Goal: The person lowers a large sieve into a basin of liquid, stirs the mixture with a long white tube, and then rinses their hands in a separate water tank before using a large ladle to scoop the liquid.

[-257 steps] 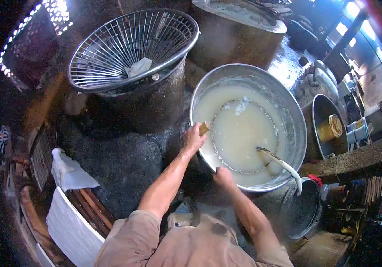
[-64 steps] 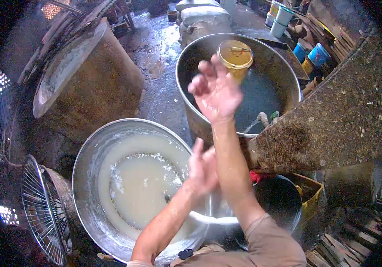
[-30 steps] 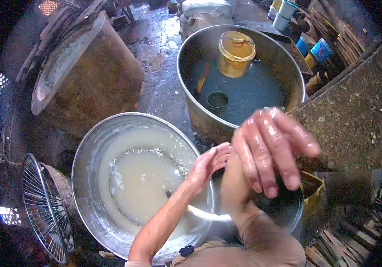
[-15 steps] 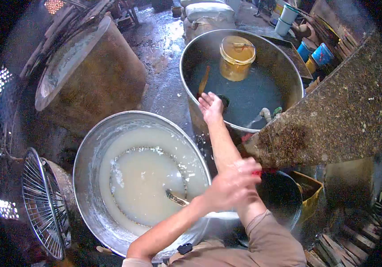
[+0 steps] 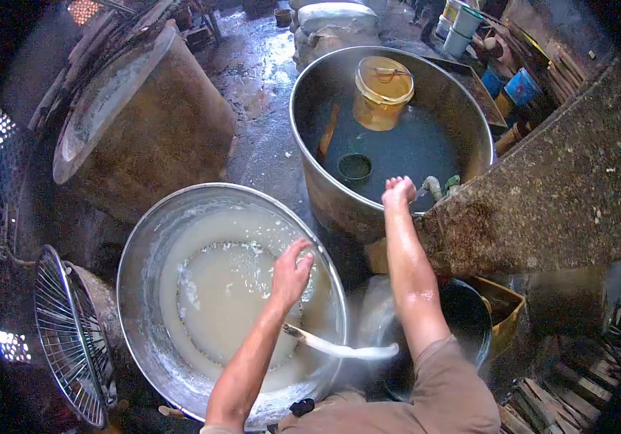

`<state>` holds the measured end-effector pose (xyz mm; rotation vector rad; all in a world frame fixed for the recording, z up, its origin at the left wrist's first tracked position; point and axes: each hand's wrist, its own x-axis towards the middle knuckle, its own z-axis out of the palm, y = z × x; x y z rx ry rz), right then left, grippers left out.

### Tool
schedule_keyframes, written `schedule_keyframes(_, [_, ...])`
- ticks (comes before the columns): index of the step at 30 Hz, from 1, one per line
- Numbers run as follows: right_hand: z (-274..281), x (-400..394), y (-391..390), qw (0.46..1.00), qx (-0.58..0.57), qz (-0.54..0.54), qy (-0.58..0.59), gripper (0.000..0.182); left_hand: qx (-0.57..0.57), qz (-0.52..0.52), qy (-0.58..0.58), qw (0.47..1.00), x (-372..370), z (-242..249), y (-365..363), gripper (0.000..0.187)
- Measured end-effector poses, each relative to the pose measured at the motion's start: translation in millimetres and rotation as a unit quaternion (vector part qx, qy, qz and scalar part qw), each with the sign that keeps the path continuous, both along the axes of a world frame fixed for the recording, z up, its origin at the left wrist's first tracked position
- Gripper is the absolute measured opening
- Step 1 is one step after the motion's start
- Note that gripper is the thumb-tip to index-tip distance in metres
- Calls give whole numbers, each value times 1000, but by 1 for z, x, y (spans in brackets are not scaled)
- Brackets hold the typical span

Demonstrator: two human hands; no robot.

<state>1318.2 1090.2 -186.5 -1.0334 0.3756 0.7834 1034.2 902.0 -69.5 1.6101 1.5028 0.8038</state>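
My left hand (image 5: 292, 273) is over the right part of a large metal vat (image 5: 140, 347) of cloudy liquid, fingers apart, holding nothing. A stick with a white handle (image 5: 354, 352) leans across the vat's rim, its dark end in the liquid. My right hand (image 5: 399, 190) is at the near rim of a second metal vat (image 5: 325, 181) of darker water, fingers curled in; whether anything is inside them is hidden. Close by are a pipe fitting (image 5: 433, 187) and a round dark dipper (image 5: 354, 167). A yellowish bucket (image 5: 382, 94) sits in that vat.
A tilted large container (image 5: 173, 123) stands at the upper left, a wire fan guard (image 5: 71, 336) at the lower left. A rough slab (image 5: 542, 188) juts in from the right. Below it are a dark drum (image 5: 462, 318) and a yellow crate (image 5: 505, 318). Firewood (image 5: 542, 405) lies lower right.
My left hand has left my right forearm and moved left over the cloudy liquid. My right hand has shifted right and toward me along the rim, its fingers now curled. The dipper and white handle are uncovered.
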Motion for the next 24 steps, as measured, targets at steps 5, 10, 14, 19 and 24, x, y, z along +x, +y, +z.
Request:
schedule_keyframes(5, [-142,74,24,994,58,-91,30,25,-107,-2,-138,985,6,0,-4,30])
schedule_keyframes(10, [-174,107,33,981,151,-125,1,39,-221,34,-274,935,-1,12,0,27])
schedule_keyframes(14, [-39,48,-14,974,195,36,113,35,-299,108,-406,857,-12,8,3,31])
schedule_keyframes(19, [77,-42,-69,800,367,456,-135,40,-383,183,-600,678,14,-27,15,34])
schedule_keyframes(24, [152,-163,-163,583,236,749,-209,20,-351,176,-649,651,-12,-49,8,26])
